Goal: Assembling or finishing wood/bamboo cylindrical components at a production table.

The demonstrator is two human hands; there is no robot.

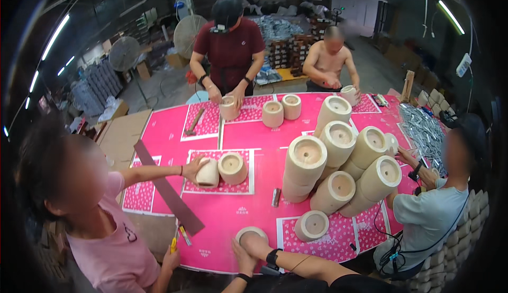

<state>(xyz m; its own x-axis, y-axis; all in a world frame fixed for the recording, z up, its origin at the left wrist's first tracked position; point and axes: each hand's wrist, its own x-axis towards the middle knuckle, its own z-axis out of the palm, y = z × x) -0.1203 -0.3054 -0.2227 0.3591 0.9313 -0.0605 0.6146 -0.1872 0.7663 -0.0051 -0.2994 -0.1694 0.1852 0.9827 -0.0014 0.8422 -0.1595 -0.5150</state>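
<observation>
At the near edge of the table stands a pale, round wooden cup [248, 230], hollow at the top. My left hand [243, 257] is wrapped against its left side, steadying it. My right hand [256, 244] reaches over the rim into the opening; its fingers are hidden there. Right of my hands sits another wooden cup [311, 226] with a small hole in its floor. Behind it rise several stacks of the same cups [306, 160]. A small dark cylinder-shaped item [276, 197] lies beyond my hands.
A person at left grips a tilted wooden cup [208, 174] and holds a yellow-handled tool [173, 245]. A long brown strip [169, 187] crosses the pink table covering [264, 150]. Co-workers handle cups at the far side and right. A hammer [194, 122] and piled metal parts [423, 134] lie farther off.
</observation>
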